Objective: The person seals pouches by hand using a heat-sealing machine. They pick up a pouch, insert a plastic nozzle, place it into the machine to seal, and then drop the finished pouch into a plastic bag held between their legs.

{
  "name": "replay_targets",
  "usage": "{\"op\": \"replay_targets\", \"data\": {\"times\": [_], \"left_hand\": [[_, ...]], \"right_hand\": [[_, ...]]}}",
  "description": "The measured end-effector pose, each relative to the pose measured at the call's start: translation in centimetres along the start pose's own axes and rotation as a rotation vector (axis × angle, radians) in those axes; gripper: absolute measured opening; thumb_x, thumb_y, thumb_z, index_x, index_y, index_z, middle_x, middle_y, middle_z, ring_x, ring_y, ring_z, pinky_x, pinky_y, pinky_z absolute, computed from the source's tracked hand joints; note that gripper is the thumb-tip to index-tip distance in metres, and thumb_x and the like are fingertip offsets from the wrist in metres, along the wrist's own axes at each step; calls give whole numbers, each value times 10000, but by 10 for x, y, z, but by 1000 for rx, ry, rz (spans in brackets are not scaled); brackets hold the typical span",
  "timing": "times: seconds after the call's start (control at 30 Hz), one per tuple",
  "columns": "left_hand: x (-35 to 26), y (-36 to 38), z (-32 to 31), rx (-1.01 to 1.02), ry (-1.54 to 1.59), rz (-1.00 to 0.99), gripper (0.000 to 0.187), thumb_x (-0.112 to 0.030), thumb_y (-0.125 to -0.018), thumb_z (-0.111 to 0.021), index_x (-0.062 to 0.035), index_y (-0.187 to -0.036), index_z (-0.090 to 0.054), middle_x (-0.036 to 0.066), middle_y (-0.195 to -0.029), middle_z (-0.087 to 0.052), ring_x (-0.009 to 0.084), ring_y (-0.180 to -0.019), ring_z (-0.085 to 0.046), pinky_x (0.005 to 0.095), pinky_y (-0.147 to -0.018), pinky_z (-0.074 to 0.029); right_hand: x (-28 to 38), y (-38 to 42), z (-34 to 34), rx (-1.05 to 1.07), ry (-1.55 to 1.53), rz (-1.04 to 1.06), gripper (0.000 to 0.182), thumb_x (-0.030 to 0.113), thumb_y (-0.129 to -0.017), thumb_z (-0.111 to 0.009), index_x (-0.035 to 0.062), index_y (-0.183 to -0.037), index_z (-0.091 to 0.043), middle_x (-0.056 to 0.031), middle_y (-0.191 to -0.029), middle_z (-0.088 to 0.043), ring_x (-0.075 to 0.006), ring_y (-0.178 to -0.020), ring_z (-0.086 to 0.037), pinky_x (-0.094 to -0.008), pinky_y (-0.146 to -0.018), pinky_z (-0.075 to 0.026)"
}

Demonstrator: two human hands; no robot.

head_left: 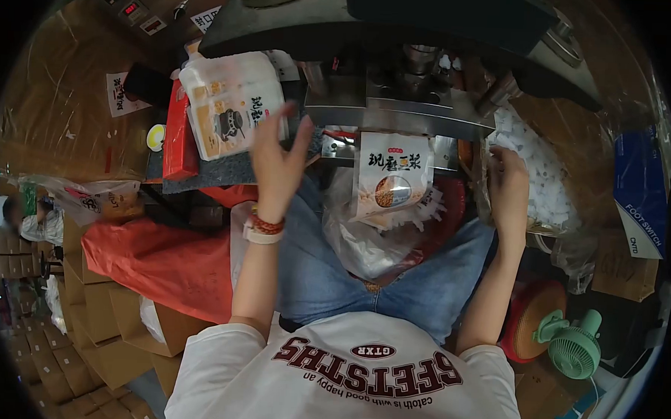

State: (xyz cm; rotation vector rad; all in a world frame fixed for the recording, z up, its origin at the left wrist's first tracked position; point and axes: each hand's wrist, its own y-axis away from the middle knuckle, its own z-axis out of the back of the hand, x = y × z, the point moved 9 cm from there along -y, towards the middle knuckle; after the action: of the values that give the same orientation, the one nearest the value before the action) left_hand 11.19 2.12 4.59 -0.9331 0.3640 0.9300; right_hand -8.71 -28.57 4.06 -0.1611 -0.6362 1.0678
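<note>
My left hand is over the near side of a stack of printed white pouches, fingers spread and slightly blurred, with nothing held. A single printed pouch hangs from the front of the metal machine, above a clear plastic bag in my lap. At the left edge of a heap of small white plastic pieces is my right hand, its fingers curled; what is between the fingertips is hidden. More small white pieces show beside the hanging pouch.
A red box stands left of the pouch stack. At right are a blue foot-switch box and a green fan. Cardboard boxes fill the lower left. The machine's dark top overhangs the work area.
</note>
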Motion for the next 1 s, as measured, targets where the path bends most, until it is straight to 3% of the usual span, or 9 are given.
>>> {"op": "replay_targets", "data": {"times": [0.13, 0.27, 0.37, 0.47, 0.63, 0.77, 0.87, 0.9, 1.0], "left_hand": [[22, 31, 18, 177, -618, -302, 427, -188, -848, -679, -57, -1243, -585, 112, -1266, -599, 298, -1219, -524, 407, -966, -434], [16, 65, 36, 341, -335, -269, 475, -42, -734, -660, -91, -1205, -624, 75, -1217, -637, 304, -1157, -579, 388, -942, -471], [15, 68, 40, 354, -11, 67, 396, 27, -716, -605, -94, -1084, -690, 74, -1090, -690, 296, -1057, -639, 371, -878, -511], [-47, 71, 50, 202, 191, -269, 346, 61, -694, -580, -59, -992, -708, 99, -997, -703, 281, -976, -669, 354, -829, -530], [-104, 73, 61, 235, 153, -447, 335, 50, -657, -609, -35, -964, -712, 90, -982, -709, 255, -949, -683, 332, -809, -541], [-119, 81, 44, 379, 399, -456, 274, 4, -707, -665, -29, -973, -724, 109, -878, -710, 183, -745, -700, 274, -656, -545], [-60, 98, -38, 606, 654, 287, 207, -181, -887, -689, 17, -938, -725, 47, -729, -697, 15, -628, -578, 193, -548, -454], [-54, 95, -53, 600, 657, 283, 207, -181, -887, -689, 17, -938, -725, 47, -729, -697, 15, -628, -578, 193, -548, -454], [-40, 90, -92, 604, 1094, 740, 213, -162, -891, -681, 44, -942, -683, 100, -872, -707, 111, -732, -667, 235, -632, -541]], "right_hand": [[10, 6, 31, -173, -23, -81, 211, 15, -855, -625, -3, -1065, -628, -162, -978, -652, -272, -843, -633, -332, -755, -491], [78, 24, 59, -219, -426, 39, 268, -18, -825, -670, -34, -1088, -619, -132, -1031, -679, -175, -818, -610, -275, -761, -482], [145, 38, 59, -154, -647, 334, 408, -32, -782, -719, -66, -1161, -573, -139, -1000, -690, -180, -840, -606, -272, -781, -481], [179, 49, 34, -33, -688, 417, 547, -44, -746, -739, -59, -1243, -514, -158, -973, -693, -231, -842, -626, -308, -761, -497], [203, 62, 44, 58, -764, 676, 625, 7, -736, -765, -38, -1290, -478, -141, -974, -703, -245, -840, -638, -319, -779, -501], [177, 52, 41, 145, -878, 404, 686, 51, -737, -785, -24, -1327, -443, -125, -1024, -699, -188, -959, -620, -306, -888, -469], [138, 37, 24, 66, -699, 136, 633, 89, -772, -753, 22, -1334, -471, -133, -1143, -631, -246, -925, -618, -316, -830, -473], [119, 34, 27, 11, -700, 53, 576, 103, -794, -735, 45, -1316, -500, -123, -1105, -637, -248, -1008, -607, -320, -859, -466], [76, 23, 63, -185, -529, -113, 397, 107, -856, -677, 34, -1234, -579, -98, -1077, -660, -185, -1011, -574, -316, -878, -445]]}}
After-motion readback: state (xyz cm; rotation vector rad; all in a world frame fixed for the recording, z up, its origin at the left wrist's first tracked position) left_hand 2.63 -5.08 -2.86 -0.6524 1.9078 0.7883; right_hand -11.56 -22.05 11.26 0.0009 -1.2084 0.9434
